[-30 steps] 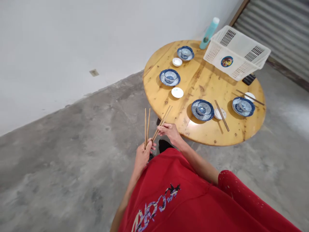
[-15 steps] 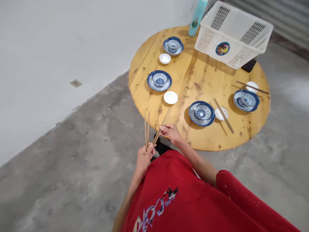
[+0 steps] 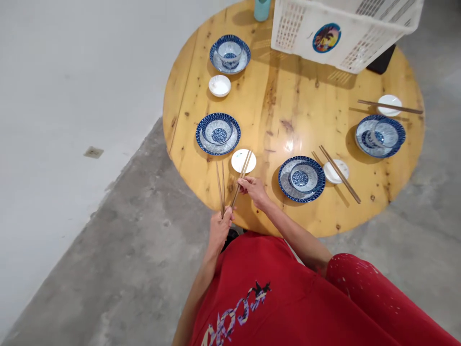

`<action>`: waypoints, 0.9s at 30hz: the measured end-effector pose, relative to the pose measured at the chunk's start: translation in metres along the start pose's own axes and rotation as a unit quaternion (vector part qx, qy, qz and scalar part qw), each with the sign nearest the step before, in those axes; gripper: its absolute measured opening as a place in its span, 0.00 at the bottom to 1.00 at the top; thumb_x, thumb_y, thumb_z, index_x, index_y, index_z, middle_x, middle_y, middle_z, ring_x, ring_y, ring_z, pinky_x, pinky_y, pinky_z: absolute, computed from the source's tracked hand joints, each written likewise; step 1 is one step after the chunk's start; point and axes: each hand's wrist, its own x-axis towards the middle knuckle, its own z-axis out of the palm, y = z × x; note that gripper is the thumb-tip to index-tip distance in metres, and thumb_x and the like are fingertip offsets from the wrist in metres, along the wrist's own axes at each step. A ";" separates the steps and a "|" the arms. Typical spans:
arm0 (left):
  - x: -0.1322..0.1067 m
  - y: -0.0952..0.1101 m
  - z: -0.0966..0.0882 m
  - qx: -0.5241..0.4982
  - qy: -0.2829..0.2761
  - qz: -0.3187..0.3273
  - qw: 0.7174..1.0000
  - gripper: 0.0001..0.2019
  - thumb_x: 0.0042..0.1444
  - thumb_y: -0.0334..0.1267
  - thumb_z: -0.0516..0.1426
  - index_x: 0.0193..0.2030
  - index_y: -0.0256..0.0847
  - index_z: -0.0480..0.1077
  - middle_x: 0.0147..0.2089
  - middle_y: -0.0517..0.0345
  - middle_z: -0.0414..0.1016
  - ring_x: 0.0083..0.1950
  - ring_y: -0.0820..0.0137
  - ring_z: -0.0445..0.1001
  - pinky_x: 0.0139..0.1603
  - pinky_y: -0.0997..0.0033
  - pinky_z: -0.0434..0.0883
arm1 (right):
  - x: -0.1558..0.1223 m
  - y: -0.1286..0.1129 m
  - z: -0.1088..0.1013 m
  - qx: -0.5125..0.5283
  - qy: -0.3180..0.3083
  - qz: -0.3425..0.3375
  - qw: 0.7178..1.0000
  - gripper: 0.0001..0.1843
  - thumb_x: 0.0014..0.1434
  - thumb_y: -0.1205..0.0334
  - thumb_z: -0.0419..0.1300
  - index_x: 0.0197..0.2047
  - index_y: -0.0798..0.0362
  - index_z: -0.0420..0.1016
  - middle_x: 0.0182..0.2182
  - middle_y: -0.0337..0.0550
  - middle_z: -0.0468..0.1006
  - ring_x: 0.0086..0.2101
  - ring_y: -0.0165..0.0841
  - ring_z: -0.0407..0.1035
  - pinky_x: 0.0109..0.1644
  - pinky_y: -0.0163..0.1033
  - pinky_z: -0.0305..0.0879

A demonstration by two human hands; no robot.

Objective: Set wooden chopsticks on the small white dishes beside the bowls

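Note:
My left hand (image 3: 220,228) is closed round the lower ends of a pair of brown chopsticks (image 3: 220,185) that stand nearly upright over the near edge of the round wooden table (image 3: 288,105). My right hand (image 3: 253,188) pinches a second pair of chopsticks (image 3: 243,172), whose tips reach over a small white dish (image 3: 241,158). A blue patterned plate with a bowl (image 3: 218,133) lies just left of that dish.
Three more blue plate-and-bowl sets (image 3: 301,178) (image 3: 379,135) (image 3: 229,53) sit round the table, each with a small white dish. Chopstick pairs (image 3: 340,174) (image 3: 389,106) rest on two dishes. A white plastic basket (image 3: 342,24) and a teal bottle (image 3: 261,8) stand at the back. Concrete floor surrounds the table.
The view has moved closer to the table and over it. Both hands with their chopsticks have come forward from beside the table's edge to above it, near the white dish.

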 end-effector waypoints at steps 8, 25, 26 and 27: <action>0.046 -0.006 0.014 0.022 0.029 0.009 0.999 0.17 0.61 0.50 0.55 0.28 0.39 0.69 0.24 0.62 0.65 0.23 0.77 0.59 0.24 0.76 0.57 | 0.016 0.008 0.012 -0.018 0.013 0.047 0.999 0.11 0.56 0.59 0.59 0.25 0.54 0.72 0.22 0.39 0.76 0.24 0.28 0.67 0.29 0.33 0.62; 0.086 0.014 0.019 0.130 0.008 0.084 0.988 0.20 0.63 0.52 0.50 0.24 0.44 0.61 0.22 0.61 0.62 0.25 0.71 0.63 0.29 0.72 0.61 | 0.032 0.025 0.020 -0.097 0.070 -0.004 0.993 0.13 0.56 0.54 0.58 0.25 0.52 0.70 0.18 0.35 0.70 0.21 0.29 0.64 0.26 0.33 0.59; 0.086 0.015 0.018 0.136 0.006 0.085 0.987 0.20 0.64 0.52 0.50 0.24 0.44 0.61 0.22 0.60 0.63 0.26 0.71 0.63 0.30 0.72 0.61 | 0.032 0.026 0.021 -0.111 0.077 -0.010 0.991 0.13 0.56 0.53 0.58 0.25 0.52 0.70 0.18 0.35 0.70 0.21 0.29 0.64 0.27 0.33 0.59; 0.086 0.015 0.016 0.141 0.005 0.085 0.986 0.19 0.64 0.52 0.50 0.25 0.44 0.62 0.23 0.60 0.63 0.27 0.71 0.64 0.30 0.73 0.62 | 0.032 0.027 0.021 -0.125 0.083 -0.016 0.989 0.13 0.56 0.53 0.57 0.25 0.52 0.70 0.18 0.35 0.70 0.22 0.29 0.65 0.28 0.33 0.59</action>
